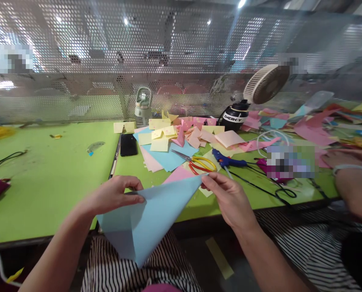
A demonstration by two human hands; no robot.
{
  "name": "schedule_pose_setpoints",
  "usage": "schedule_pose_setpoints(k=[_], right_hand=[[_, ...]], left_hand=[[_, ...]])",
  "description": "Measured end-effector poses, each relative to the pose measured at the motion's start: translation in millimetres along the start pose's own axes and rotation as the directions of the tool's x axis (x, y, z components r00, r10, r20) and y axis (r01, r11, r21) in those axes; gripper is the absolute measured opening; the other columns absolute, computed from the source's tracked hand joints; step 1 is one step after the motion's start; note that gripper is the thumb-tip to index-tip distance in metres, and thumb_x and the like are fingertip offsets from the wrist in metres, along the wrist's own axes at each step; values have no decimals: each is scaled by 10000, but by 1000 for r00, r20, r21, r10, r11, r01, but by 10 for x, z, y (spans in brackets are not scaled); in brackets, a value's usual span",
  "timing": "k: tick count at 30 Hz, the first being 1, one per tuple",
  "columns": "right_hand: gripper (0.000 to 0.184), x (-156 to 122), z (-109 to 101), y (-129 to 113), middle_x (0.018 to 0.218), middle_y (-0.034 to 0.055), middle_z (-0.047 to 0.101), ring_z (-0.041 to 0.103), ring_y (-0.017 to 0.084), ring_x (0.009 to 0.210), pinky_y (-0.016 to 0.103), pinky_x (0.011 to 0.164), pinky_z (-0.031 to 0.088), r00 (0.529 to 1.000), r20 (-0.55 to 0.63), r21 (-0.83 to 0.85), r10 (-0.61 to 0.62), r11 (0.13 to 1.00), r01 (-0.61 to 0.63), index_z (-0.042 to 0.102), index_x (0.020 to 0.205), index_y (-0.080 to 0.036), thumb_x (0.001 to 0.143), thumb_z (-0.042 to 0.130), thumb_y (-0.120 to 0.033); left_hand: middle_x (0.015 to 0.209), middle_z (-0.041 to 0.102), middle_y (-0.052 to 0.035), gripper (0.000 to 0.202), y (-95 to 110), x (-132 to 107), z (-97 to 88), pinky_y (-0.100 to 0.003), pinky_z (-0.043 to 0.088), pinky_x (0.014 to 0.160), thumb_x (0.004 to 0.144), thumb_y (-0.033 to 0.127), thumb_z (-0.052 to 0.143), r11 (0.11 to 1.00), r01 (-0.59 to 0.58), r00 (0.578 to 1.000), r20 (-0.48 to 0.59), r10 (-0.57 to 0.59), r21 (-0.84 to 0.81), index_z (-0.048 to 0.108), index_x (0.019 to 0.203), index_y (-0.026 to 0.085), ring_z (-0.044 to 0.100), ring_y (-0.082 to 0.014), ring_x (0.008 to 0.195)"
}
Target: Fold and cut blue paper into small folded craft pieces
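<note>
A sheet of light blue paper, bent over on itself with a crease running down it, hangs over my lap at the table's front edge. My left hand pinches its upper left edge between thumb and fingers. At the sheet's pointed upper right corner, my right hand grips the paper with thumb and forefinger. Just beyond the sheet lie scissors with yellow and red handles, their blades pointing away to the left. A blue glue gun rests near my right hand.
On the green table are a black phone, yellow paper pieces, a clear bottle, a black bottle and a fan. Another person's hand lies at right. A perforated screen stands behind.
</note>
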State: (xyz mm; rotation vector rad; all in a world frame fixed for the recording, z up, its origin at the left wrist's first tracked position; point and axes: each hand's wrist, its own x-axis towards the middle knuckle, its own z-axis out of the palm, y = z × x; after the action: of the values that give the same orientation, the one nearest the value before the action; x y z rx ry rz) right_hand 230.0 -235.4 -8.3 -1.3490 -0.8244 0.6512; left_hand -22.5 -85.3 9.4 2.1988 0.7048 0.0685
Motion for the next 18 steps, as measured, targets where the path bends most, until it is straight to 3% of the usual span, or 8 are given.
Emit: schedule_pose_setpoints(k=[11,18], right_hand=[[277,-38,-11,14,693,-3,684,608,144,682,268,679,499,1000,-28,26,-1,1000,2,731,711,-232,641,810,-488],[313,-45,5,24,606,-11,658,569,94,594,193,570,459,998,-50,32,38,999,-37,731,678,-219,577,852,-490]], left_hand=[[830,627,12,261,45,-53,9,-272,408,720,818,465,592,1000,5,1000,-6,-5,13,615,820,205,556,-162,799],[823,655,8,237,122,-70,-137,-251,404,671,840,420,563,997,22,1000,-22,-20,73,649,837,199,558,-147,758]])
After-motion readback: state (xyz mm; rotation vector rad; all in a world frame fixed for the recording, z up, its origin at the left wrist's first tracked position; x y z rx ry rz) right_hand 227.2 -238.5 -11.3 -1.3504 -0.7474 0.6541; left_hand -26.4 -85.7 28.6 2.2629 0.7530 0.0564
